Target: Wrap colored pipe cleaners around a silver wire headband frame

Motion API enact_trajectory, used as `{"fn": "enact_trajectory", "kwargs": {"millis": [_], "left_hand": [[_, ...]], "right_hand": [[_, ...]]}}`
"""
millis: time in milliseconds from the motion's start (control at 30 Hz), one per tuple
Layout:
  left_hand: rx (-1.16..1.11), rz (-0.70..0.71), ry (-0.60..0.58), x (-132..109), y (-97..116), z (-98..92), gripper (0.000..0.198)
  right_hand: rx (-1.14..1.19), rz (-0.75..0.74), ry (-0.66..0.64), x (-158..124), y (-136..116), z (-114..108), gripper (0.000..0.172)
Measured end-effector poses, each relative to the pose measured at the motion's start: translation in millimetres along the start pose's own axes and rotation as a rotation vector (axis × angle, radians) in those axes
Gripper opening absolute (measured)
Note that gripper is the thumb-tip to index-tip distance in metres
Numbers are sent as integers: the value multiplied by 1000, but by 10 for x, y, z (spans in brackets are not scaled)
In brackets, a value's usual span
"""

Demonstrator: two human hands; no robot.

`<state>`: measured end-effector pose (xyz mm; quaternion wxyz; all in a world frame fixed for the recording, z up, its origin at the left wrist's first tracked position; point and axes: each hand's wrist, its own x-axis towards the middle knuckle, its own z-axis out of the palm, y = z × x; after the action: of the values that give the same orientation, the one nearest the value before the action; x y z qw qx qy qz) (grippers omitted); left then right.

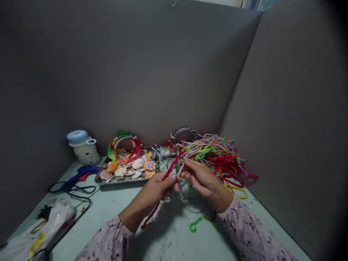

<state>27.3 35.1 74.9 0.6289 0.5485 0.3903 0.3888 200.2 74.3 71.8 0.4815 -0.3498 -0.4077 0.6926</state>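
Our left hand [153, 190] grips a fuzzy red pipe cleaner [152, 214], fingers closed; our right hand [202, 177] pinches pale, thin strands [176, 171] beside it.

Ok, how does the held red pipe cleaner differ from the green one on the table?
The red pipe cleaner runs long and straight; the green pipe cleaner curls into a hook. The red is in the left hand; the green lies on the table. Both are fuzzy.
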Motion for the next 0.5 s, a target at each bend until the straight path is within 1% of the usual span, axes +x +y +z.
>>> {"fn": "enact_trajectory", "kwargs": {"millis": [33, 100, 200, 233, 267, 333, 367, 467, 500], "left_hand": [[-21, 5, 6, -2, 23, -41, 35], [-55, 40, 48, -10, 93, -148, 33], [-164, 69, 99, -33, 223, -316, 29], [-198, 78, 117, -44, 262, -361, 27], [-221, 105, 147, -56, 296, -397, 25], [-249, 133, 180, -82, 348, -438, 23], [-257, 135, 186, -97, 368, -446, 22], [-288, 132, 174, -141, 425, -442, 20], [-305, 141, 171, -155, 445, -441, 20]], "right_hand": [[-112, 20, -19, 1, -18, -32, 31], [-465, 12, -52, 5, -41, -118, 36], [-1227, -36, -128, -7, 4, -235, 34], [-1439, 8, -155, -20, 43, -252, 31], [-1603, 74, -175, -39, 90, -254, 31], [-1801, 171, -194, -83, 187, -215, 37], [-1847, 185, -212, -104, 227, -182, 37], [-1864, 148, -248, -129, 272, -102, 22], [-1851, 134, -247, -122, 257, -97, 19]]}}
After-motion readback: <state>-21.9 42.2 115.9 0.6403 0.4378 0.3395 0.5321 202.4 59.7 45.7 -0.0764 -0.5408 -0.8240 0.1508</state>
